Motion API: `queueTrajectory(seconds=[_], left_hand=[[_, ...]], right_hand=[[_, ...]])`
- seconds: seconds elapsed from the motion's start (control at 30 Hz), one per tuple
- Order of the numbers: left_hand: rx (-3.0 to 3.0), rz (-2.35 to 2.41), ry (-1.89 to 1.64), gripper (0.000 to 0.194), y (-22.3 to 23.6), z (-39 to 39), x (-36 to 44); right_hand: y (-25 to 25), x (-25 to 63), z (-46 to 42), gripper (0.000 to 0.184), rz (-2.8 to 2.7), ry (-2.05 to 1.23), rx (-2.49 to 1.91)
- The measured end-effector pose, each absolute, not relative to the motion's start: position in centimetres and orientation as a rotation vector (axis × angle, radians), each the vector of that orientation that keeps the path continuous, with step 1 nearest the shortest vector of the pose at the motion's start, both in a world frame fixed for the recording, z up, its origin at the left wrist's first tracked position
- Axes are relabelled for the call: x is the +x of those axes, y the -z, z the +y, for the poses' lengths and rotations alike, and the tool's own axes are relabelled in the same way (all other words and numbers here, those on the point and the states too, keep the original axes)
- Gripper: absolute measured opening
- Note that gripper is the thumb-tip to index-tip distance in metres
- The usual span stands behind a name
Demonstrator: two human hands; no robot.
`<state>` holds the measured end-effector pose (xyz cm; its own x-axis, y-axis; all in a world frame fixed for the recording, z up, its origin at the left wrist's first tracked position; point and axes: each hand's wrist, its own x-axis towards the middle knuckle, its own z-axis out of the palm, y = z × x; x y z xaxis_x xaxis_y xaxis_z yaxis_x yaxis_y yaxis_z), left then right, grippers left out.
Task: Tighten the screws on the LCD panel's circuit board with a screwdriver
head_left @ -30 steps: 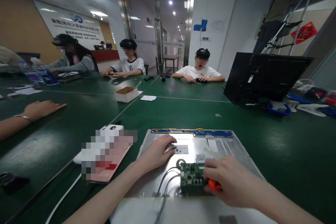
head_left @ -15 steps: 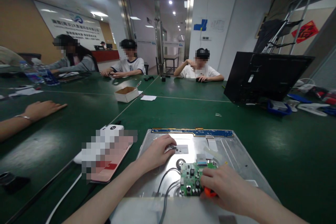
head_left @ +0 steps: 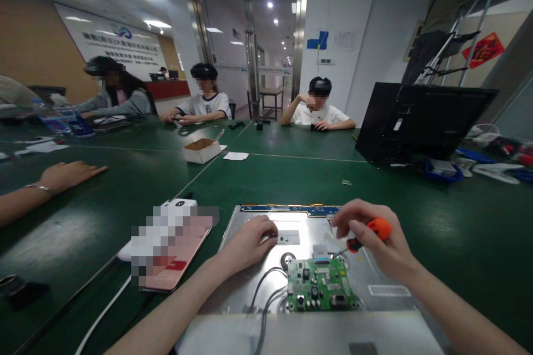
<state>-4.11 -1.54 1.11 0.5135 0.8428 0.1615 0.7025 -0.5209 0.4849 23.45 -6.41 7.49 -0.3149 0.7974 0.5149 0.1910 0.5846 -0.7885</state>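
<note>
My right hand (head_left: 377, 233) grips a short screwdriver (head_left: 380, 227) with an orange and black handle. The thin shaft slants down-left, its tip at the upper edge of a green circuit board (head_left: 320, 288), close to a ribbon connector (head_left: 321, 259). That board sits on the silvery metal back of a display panel (head_left: 387, 272), and dark cables run out from its left side. On the panel, left of the board, rests my left hand (head_left: 256, 236). Its fingers are curled beside small screws (head_left: 283, 239) on a grey plate; what they hold, if anything, is hidden.
A pink phone (head_left: 189, 249) and a white device (head_left: 166, 233) with a cable lie left of the panel. Another person's hand (head_left: 70, 175) rests farther left. Beyond are a small open box (head_left: 201, 151), a black monitor (head_left: 425, 122) and several seated people.
My right hand has lifted from the board's lower right and moved up and right with the screwdriver, uncovering the board. My left hand has barely moved.
</note>
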Motion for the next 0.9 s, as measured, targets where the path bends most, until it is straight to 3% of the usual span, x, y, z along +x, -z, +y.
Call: queueTrajectory(seconds=[0.17,0.27,0.43,0.9], left_hand=[[2.351,1.266,-0.579,0.009,-0.4,-1.5,-3.9],[2.359,1.250,-0.645,0.010,0.4,-1.5,-3.6],[2.391,1.193,-0.674,0.011,1.0,-1.4,-3.1],[2.417,1.150,-0.660,0.012,1.0,-0.1,-0.1]], right_hand=[[-4.2,22.8,-3.2,0.058,-1.353,-1.288,-0.774],[-1.4,22.2,-2.1,0.062,-1.087,-1.514,-0.899],[0.8,21.8,-1.5,0.063,-1.030,-1.562,-0.913],[0.7,22.6,0.1,0.058,-1.001,-1.514,-0.934]])
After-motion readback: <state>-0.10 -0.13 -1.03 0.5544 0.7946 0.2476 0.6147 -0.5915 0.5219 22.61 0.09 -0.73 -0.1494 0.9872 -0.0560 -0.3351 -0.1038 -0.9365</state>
